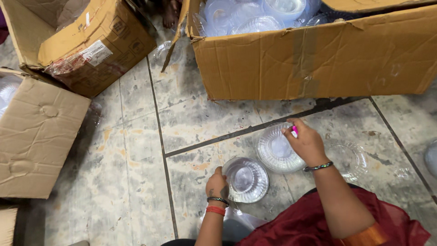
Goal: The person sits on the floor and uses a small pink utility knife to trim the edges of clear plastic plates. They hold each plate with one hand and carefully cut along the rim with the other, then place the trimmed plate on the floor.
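**Two hands on clear plastic bowls on a tiled floor**

The left hand (217,184) rests on the near-left rim of a clear plastic bowl (246,179) that sits on the floor (132,182). Its fingers are curled and its thumb touches the bowl's edge; whether it truly grips the rim cannot be told. The wrist carries a dark bangle and a red band.

The right hand (307,142) lies over the right side of a stack of clear bowls (276,149), just right of and a little farther than the first bowl, the two touching or nearly so. Its fingers are pressed together, pinching a small pink object (294,131) at the fingertips, above the stack's far rim. A dark bangle sits on this wrist too.

Another clear bowl (349,158) lies on the floor just right of the right hand.

Farther off stands a large open cardboard box (314,59) filled with more clear plasticware (255,16). At far left a second box (86,45) lies tilted, and a flat carton (36,136) sits at the left edge. Dark red cloth (318,223) covers the person's lap at near right.
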